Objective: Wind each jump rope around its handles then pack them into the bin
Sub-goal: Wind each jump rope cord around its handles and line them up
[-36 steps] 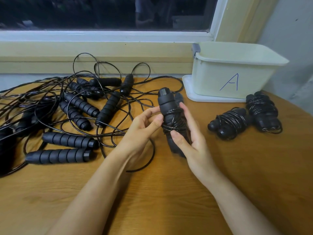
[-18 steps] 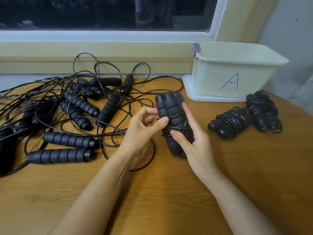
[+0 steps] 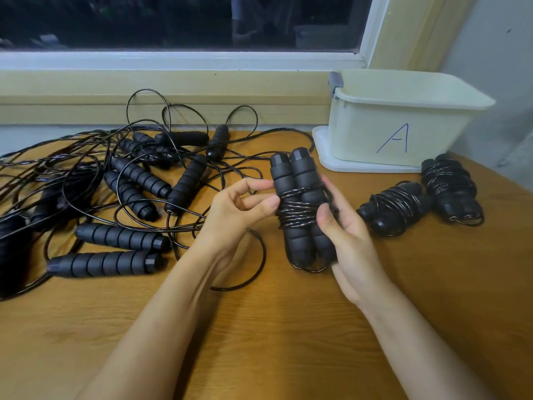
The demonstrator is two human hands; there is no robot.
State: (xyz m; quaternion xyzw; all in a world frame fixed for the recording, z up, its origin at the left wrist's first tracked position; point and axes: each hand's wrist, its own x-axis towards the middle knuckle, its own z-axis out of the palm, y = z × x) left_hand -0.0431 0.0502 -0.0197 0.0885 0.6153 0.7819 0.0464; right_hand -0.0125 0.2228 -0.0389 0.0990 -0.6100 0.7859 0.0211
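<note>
Head view: my right hand [image 3: 352, 235] grips the paired jump rope handles [image 3: 297, 180] upright above the table [image 3: 288, 327], thumb on the wound coils. My left hand [image 3: 233, 209] pinches the cord [image 3: 284, 210] beside them. Two wound ropes [image 3: 395, 209] lie near the bin [image 3: 375, 131]; loose ropes [image 3: 138, 180] lie tangled to the left.

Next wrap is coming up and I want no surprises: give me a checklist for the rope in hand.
1. Handles side by side in right hand: ok.
2. Left hand pinches the cord: ok.
3. Cord fully wound: not ok, some lies loose on the table.
4. Room in bin: cannot tell, inside hidden.
5. Wound ropes packed: not ok, two lie beside the bin.
</note>
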